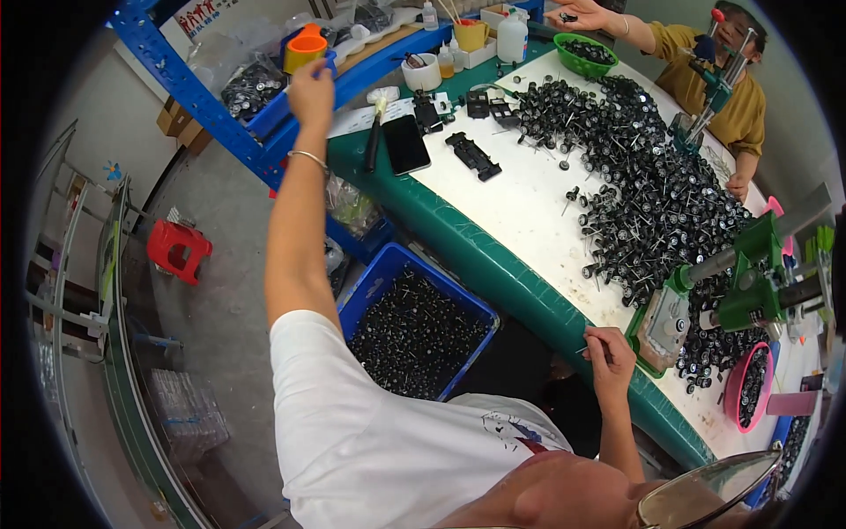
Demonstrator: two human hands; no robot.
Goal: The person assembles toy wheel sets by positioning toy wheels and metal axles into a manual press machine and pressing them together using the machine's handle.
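My left hand (311, 93) is stretched out to the blue shelf, just below an orange and yellow cup-shaped thing (305, 49). Its fingers look curled, with the tips partly hidden, so I cannot tell what is in them. My right hand (610, 353) is closed in a pinch at the table's green edge, with a thin pin-like piece showing at its fingertips. Beside it stands a green hand press (656, 331) with a metal plate. Small black wheels on metal pins (630, 167) lie heaped across the white tabletop (502, 207).
Below the table, a blue crate (483, 309) holds many small dark parts. A phone (405, 145), a hammer (374, 132) and a black chassis (472, 157) lie on the table. Opposite, a co-worker's hand (586, 16) is raised near a green basket (586, 63). A pink basket (734, 388) stands at the right.
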